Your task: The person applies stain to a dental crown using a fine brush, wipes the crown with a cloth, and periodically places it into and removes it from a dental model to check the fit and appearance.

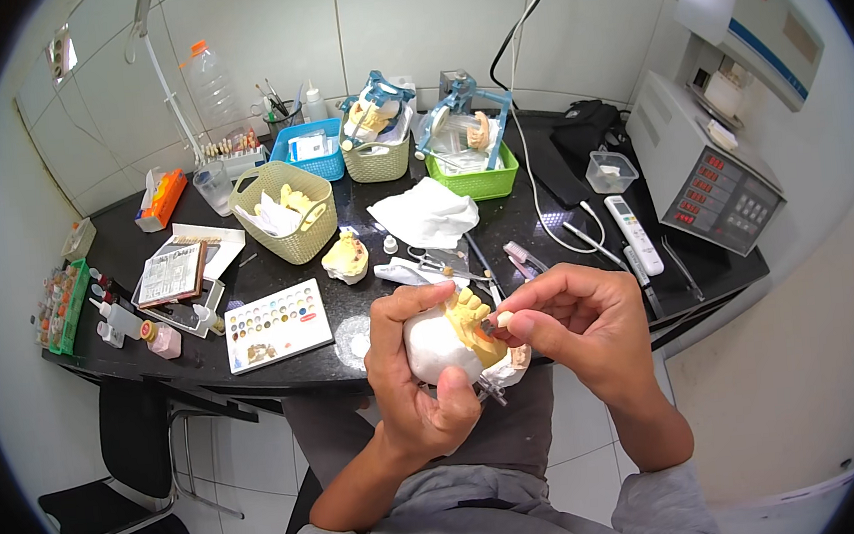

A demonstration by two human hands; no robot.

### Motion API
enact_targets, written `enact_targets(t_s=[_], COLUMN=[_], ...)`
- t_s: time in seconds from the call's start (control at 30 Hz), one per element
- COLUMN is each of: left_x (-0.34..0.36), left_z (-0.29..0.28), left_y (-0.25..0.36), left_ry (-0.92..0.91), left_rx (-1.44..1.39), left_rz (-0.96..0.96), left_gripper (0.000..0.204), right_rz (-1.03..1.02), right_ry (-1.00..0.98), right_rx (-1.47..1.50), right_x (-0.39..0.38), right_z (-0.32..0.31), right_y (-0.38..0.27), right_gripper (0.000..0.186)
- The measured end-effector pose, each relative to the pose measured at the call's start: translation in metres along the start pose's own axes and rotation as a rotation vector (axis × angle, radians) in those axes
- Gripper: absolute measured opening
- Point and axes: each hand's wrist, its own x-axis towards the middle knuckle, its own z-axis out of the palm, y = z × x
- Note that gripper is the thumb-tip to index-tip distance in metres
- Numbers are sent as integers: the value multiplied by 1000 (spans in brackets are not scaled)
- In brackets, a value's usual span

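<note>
My left hand [396, 380] is wrapped round a dental cast [439, 348] with a rounded white plaster base and yellow teeth, held up over my lap at the table's front edge. Between the thumb and forefinger of my right hand [592, 326] is a small tooth-coloured crown [504, 318], close beside the yellow teeth. Whether the crown touches the cast I cannot tell. Below the cast show a metal articulator part [494, 392] and a second, whitish cast [511, 366], both partly hidden by the first.
On the black table [286, 387] lie a shade palette [279, 324], another yellow cast [345, 258], white tissue [423, 214] and several tools. Baskets [290, 248] and blue articulators [465, 113] stand behind. A remote control [635, 236] and a furnace [705, 165] are at right, small bottles [162, 339] at left.
</note>
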Motion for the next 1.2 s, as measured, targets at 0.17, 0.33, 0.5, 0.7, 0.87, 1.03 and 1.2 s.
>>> enact_targets(t_s=[0.17,0.33,0.5,0.7,0.87,1.03,1.2], left_x=[-3,-5,-5,-8,-4,-3,0], left_z=[-3,-6,-6,-2,-6,-7,-7], left_y=[-2,-2,-3,3,-4,-3,0], left_ry=[3,-11,-32,-40,-50,-60,-81], left_rx=[-3,35,38,63,100,70,13], left_rz=[-31,-32,-25,-141,0,-23,-44], left_gripper=[54,53,54,62,58,57,56], right_rz=[22,58,47,25,42,34,49], right_ry=[-31,-52,-53,-55,-58,-66,-83], right_rx=[-34,-42,-69,-88,-104,-132,-76], right_x=[5,6,8,8,9,10,10], right_z=[0,0,-1,-3,-3,-4,-4], right_y=[3,2,2,3,1,1,0], right_gripper=[17,18,17,16,16,16,19])
